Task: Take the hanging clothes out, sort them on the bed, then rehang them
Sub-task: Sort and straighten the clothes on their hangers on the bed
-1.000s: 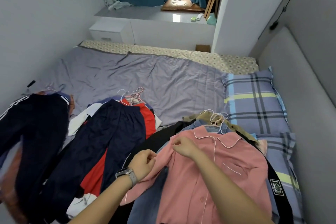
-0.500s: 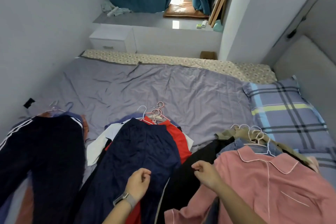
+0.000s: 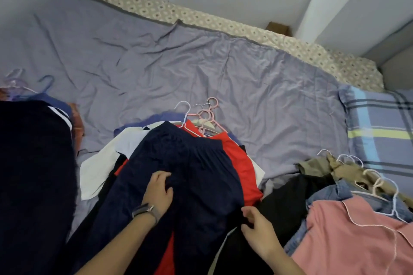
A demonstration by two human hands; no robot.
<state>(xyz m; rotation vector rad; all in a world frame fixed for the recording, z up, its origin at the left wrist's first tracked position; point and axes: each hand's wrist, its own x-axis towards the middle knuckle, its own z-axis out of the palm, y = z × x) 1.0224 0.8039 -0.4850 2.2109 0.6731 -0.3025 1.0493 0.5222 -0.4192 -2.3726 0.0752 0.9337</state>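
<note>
Matt cloth trousers (image 3: 178, 174); creased cloth bedsheet (image 3: 201, 69).

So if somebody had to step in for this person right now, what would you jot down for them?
Left hand: fingers curled into the navy trousers on the middle pile, a loose grip.
Right hand: pinches the edge of a black garment beside that pile.
Three piles lie on the bed, hangers on: dark striped trousers left, the middle pile with a red top, the pink shirt pile right.
Done: clothes out and laid in piles.
Left: finish sorting, rehang everything.
</note>
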